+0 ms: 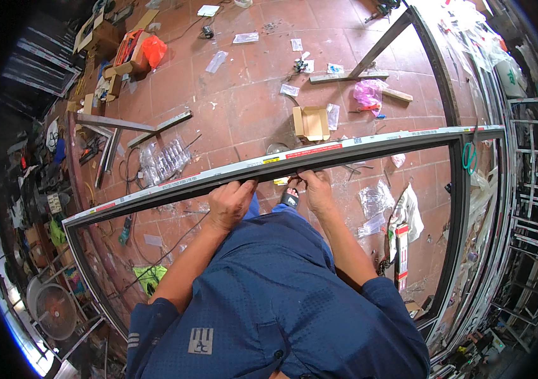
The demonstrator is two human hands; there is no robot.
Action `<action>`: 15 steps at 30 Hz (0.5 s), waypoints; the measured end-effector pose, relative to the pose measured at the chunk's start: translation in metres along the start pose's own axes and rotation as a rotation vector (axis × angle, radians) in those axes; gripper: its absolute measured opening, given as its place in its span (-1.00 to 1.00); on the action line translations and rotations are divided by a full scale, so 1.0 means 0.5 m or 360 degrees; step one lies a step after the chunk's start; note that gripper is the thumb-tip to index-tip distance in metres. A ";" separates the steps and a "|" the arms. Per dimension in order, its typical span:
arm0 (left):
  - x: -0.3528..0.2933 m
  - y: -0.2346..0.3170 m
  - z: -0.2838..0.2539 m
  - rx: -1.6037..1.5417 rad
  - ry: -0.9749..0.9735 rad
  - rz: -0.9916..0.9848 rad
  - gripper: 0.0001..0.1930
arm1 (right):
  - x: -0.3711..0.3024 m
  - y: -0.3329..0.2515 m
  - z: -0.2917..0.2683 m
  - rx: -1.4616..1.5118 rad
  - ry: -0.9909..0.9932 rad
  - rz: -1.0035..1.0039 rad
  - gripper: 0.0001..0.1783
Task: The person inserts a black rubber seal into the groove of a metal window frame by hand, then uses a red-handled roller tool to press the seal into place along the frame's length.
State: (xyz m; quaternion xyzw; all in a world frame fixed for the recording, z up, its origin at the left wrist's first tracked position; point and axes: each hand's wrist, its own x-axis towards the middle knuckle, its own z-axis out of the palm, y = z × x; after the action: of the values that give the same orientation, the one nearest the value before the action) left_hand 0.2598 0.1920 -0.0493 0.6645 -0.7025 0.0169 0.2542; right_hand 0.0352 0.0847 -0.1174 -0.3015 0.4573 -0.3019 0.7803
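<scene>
Hands grip the top rail of a large dark metal frame (294,158) standing upright before the person: left hand (230,203) closed around the rail, right hand (315,187) curled on it just beside. Beyond, an open cardboard box (310,122) lies on the red tiled floor (244,95), contents unclear, near a pink plastic bag (367,92).

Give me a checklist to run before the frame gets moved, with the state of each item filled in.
1. Left hand gripping the top rail of the dark metal frame: ok.
2. Right hand on the same rail beside it: ok.
3. Right corner joint closed and square: cannot tell.
4. Floor beyond the rail free of clutter: not ok, a cardboard box and plastic bags lie there.
5. Cable on the floor inside the frame, clear of the feet: cannot tell.
</scene>
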 end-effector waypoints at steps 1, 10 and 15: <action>0.002 0.002 -0.001 0.0002 0.0000 0.0003 -0.85 | -0.001 0.001 0.002 -0.0007 -0.0007 -0.0037 -0.74; -0.002 0.000 0.000 0.0029 0.0014 0.0011 -0.88 | 0.002 0.010 0.027 0.0007 -0.0070 -0.0029 -0.77; -0.012 -0.010 0.015 0.0021 0.0021 0.0009 -0.90 | -0.009 0.011 0.028 0.0031 -0.0050 -0.0004 -0.80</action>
State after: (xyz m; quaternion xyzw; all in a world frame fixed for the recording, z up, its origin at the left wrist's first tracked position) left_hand 0.2619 0.1943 -0.0598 0.6640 -0.7026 0.0268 0.2544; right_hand 0.0471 0.0944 -0.1136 -0.2993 0.4415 -0.3026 0.7899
